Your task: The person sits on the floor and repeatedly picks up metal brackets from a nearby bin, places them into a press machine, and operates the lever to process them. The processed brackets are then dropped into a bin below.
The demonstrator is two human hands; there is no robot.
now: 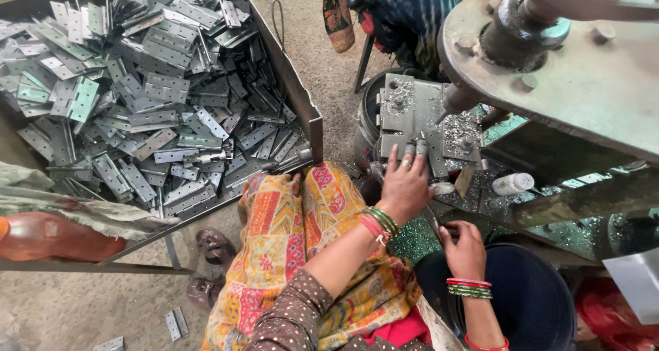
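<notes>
- My left hand (pixel 406 185), with a ring and green and red bangles at the wrist, lies palm-down on the grey metal fixture block (pixel 412 117) of the machine; its fingers are spread, the tips pressing a small silvery hinge piece (pixel 417 147) at the block's near edge, I judge to keep it seated under the tool.
- My right hand (pixel 464 246), just nearer me than the left, is closed round a thin dark metal lever or rod (pixel 434 222); what the rod ends in I cannot tell.
- Straight beyond the left fingertips, the block carries bolts and a scatter of bright metal shavings (pixel 458 126), so cutting or drilling appears to go on there.
- Above and to the right of both hands hangs the heavy round grey steel machine head with its spindle (pixel 522 28).
- Right of the left hand a small white plastic bottle (pixel 512 183) lies on its side on the machine bed, within easy reach.
- Below the right hand sits a dark blue round bucket (pixel 528 303), placed, I would say, to catch finished pieces.
- Well to the left of my hands, across my patterned orange lap, a large open metal tray (pixel 302 97) holds a heap of flat grey hinges (pixel 144 97), the stock within arm's reach.
- A few stray hinges (pixel 175 322) lie on the floor near my sandals.
</notes>
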